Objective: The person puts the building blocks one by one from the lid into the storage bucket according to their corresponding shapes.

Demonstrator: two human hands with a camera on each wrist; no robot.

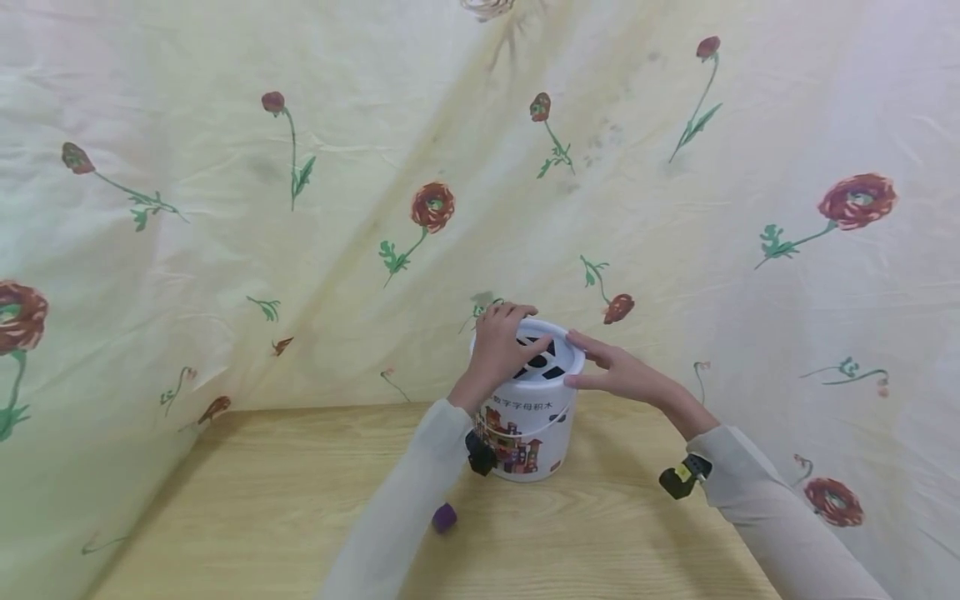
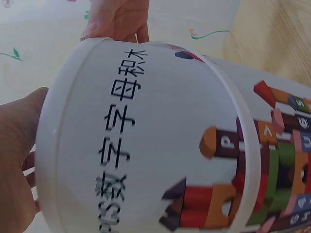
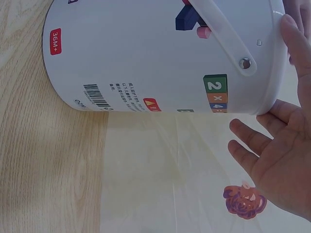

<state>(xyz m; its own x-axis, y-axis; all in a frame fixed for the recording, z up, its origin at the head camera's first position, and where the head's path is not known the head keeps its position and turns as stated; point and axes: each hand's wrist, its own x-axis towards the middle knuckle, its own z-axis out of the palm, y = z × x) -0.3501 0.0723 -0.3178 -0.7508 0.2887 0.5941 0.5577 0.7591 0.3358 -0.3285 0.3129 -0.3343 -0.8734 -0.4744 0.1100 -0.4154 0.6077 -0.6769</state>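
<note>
A white bucket (image 1: 521,460) printed with Chinese characters and colourful toy blocks stands upright on the wooden table. Its white lid (image 1: 572,357), with black shapes on top, is on it. My left hand (image 1: 497,342) rests over the left side of the lid, thumb stretched across the top and fingers toward the far rim. On the right side, my right hand (image 1: 626,375) touches the rim with thumb and index finger apart; in the right wrist view its other fingers spread beside the bucket. The bucket's white handle (image 2: 250,141) hangs down the front. A small purple block (image 1: 444,518) lies in front, beside the left sleeve.
The wooden table (image 1: 300,483) ends behind the bucket at a pale cloth (image 1: 337,250) printed with red flowers. This cloth also runs along both sides. A black device (image 1: 480,454) is strapped at the left wrist, and another device (image 1: 681,478) at the right.
</note>
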